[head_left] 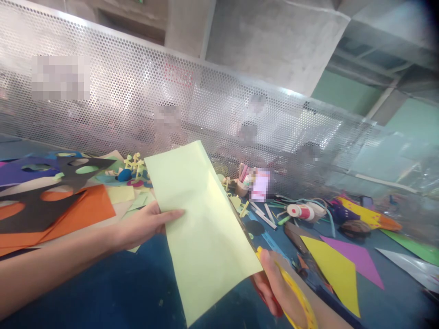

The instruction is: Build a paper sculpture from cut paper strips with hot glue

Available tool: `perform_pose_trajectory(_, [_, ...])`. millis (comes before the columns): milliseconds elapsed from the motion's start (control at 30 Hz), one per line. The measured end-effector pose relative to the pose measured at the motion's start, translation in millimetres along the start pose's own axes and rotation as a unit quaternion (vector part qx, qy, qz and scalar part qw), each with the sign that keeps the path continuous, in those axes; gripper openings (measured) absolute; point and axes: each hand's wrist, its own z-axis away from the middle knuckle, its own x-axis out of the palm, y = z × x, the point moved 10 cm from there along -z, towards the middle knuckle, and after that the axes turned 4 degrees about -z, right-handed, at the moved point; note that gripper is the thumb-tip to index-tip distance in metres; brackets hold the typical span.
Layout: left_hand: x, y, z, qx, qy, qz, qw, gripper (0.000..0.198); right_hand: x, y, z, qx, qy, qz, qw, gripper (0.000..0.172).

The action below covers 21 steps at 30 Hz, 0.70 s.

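Note:
A pale green sheet of paper (202, 228) is held up in front of me, tilted, with a crease near its upper right side. My left hand (147, 224) pinches its left edge, thumb on the front and fingers behind. At the lower right corner of the sheet, my right hand (274, 283) is closed around what look like scissors with a yellow and red handle (299, 292). Their blades are mostly hidden behind the paper, and the right fingers are partly covered too.
Orange sheets (92, 210) and black sheets with cut-out holes (41, 205) lie left. A thread spool (301, 211), yellow paper (334, 269) and purple paper (356, 260) lie right. A pen cup (243, 186) stands by the perforated metal screen (206, 100) behind the blue table (113, 292).

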Motion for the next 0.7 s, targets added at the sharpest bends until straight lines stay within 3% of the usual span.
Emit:
perform_pose_trajectory(400, [-1.2, -2.4, -0.1, -0.005, 0.0, 0.012, 1.0, 0.042, -4.8, -21.3, 8.9, -0.003, 0.045, 0.061, 0.997, 0.056])
perform_pose_trajectory(567, [-6.3, -3.3, 1.0, -0.014, 0.025, 0.027, 0.999, 0.039, -3.3, -8.8, 3.1, 0.011, 0.053, 0.025, 0.998, 0.055])
perform_pose_trajectory(700, [-3.7, -3.9, -1.1, -0.011, 0.012, -0.004, 1.0, 0.039, 3.6, 0.4, -2.0, -0.001, 0.028, -0.035, 0.999, 0.058])
